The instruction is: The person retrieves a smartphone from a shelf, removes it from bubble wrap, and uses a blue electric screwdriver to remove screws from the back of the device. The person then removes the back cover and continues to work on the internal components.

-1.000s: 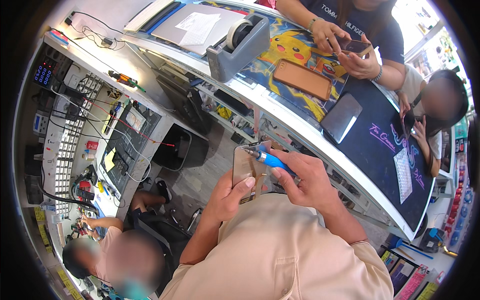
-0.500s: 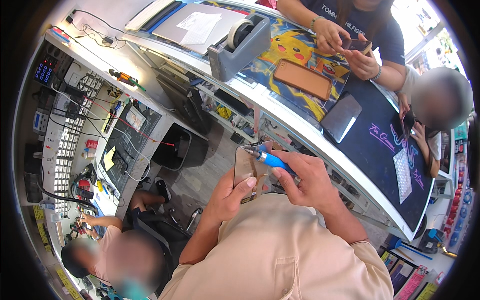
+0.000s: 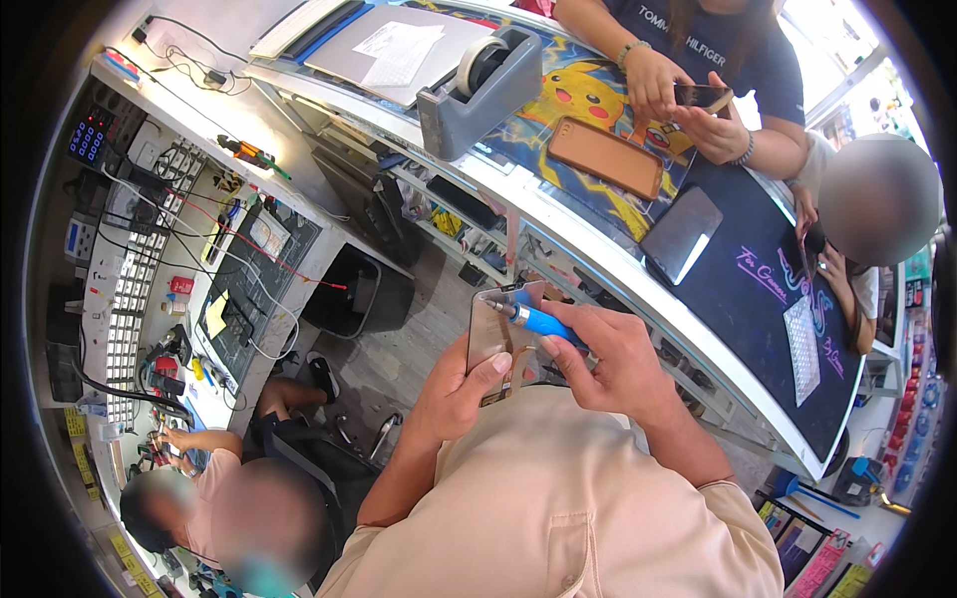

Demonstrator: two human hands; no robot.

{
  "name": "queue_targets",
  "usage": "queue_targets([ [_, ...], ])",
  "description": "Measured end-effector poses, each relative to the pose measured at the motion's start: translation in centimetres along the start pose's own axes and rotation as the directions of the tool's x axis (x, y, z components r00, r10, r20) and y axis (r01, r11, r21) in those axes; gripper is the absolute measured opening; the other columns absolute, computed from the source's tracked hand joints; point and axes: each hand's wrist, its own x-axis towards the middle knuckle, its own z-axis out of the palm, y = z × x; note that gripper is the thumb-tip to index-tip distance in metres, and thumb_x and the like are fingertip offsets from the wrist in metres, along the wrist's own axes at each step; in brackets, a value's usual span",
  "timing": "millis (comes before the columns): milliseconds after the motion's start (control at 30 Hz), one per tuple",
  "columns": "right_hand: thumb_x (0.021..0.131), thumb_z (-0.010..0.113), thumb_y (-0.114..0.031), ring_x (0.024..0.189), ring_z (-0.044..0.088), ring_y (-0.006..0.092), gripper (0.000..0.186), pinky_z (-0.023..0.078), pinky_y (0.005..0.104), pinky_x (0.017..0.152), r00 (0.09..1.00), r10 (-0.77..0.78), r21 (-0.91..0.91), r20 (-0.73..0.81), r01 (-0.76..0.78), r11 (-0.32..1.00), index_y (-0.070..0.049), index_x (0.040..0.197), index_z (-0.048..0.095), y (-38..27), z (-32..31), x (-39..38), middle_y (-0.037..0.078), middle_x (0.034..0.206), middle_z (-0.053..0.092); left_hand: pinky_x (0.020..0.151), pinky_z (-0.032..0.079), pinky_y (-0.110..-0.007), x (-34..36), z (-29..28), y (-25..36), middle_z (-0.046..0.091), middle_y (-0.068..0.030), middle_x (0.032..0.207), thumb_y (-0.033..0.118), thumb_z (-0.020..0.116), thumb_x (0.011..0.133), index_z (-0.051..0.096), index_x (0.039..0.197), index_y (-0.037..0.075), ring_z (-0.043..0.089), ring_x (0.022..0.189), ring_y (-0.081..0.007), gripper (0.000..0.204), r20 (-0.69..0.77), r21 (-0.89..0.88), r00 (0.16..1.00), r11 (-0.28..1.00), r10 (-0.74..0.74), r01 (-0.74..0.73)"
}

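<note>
My left hand (image 3: 454,394) is closed around a thin, opened phone part (image 3: 490,342) with a flex cable near its lower right, held upright in front of my beige shirt. My right hand (image 3: 608,364) grips a blue electric-screwdriver-like tool (image 3: 543,324), its metal tip at the upper part of the phone piece; whether the tip touches it I cannot tell.
A white-edged counter (image 3: 759,418) holds a tape dispenser (image 3: 464,115), brown phone case (image 3: 603,159) and dark phone (image 3: 681,234). Two people (image 3: 723,40) (image 3: 867,199) handle phones behind it. A cluttered bench (image 3: 274,279), black bin (image 3: 349,294) and seated co-worker (image 3: 214,488) are at left.
The hands of the co-worker at the top have shifted slightly with the phone. The person at far right has moved their head a little. My hands have barely moved.
</note>
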Motion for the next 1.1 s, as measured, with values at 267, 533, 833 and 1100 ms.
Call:
queue_targets([
  [267, 0.096, 0.072, -0.012, 0.072, 0.071, 0.0334, 0.037, 0.058, 0.0400, 0.067, 1.000, 0.019, -0.014, 0.025, -0.019, 1.000, -0.001, 0.131, 0.069, -0.10, -0.10, 0.06, 0.015, 0.090, 0.074, 0.096, 0.055, -0.040, 0.05, -0.26, -0.22, 0.069, -0.0147, 0.127, 0.031, 0.060, 0.103, 0.052, 0.145, -0.002, 0.070, 0.109, -0.0244, 0.055, 0.014, 0.007, 1.000, 1.000, -0.005, 0.005],
  [533, 0.097, 0.072, -0.013, 0.072, 0.072, 0.0341, 0.035, 0.058, 0.0402, 0.066, 1.000, -0.021, -0.006, -0.011, 0.021, 1.000, -0.001, 0.129, 0.069, 0.20, 0.22, 0.09, 0.016, 0.089, 0.074, 0.096, 0.058, -0.037, 0.19, -0.52, -0.59, 0.069, -0.0138, 0.125, 0.018, 0.053, 0.109, 0.050, 0.146, -0.005, 0.072, 0.107, -0.0210, 0.043, 0.038, 0.005, 0.998, 0.999, 0.054, -0.054],
  [833, 0.097, 0.072, -0.013, 0.072, 0.072, 0.0341, 0.033, 0.058, 0.0402, 0.066, 1.000, -0.020, 0.006, -0.001, 0.020, 1.000, 0.000, 0.128, 0.070, 0.24, 0.02, 0.09, 0.015, 0.090, 0.074, 0.095, 0.057, -0.036, 0.29, -0.45, -0.64, 0.069, -0.0134, 0.126, 0.019, 0.052, 0.110, 0.049, 0.148, -0.004, 0.071, 0.108, -0.0202, 0.044, 0.044, 0.009, 0.997, 0.998, 0.064, -0.064],
  [1100, 0.097, 0.072, -0.012, 0.073, 0.072, 0.0338, 0.034, 0.058, 0.0400, 0.067, 1.000, -0.020, 0.004, 0.006, 0.020, 1.000, 0.000, 0.128, 0.070, 0.34, -0.07, 0.04, 0.015, 0.090, 0.074, 0.096, 0.057, -0.036, 0.32, -0.30, -0.59, 0.068, -0.0139, 0.126, 0.020, 0.052, 0.109, 0.049, 0.147, -0.004, 0.071, 0.108, -0.0206, 0.045, 0.035, 0.025, 0.996, 0.997, 0.078, -0.079],
])
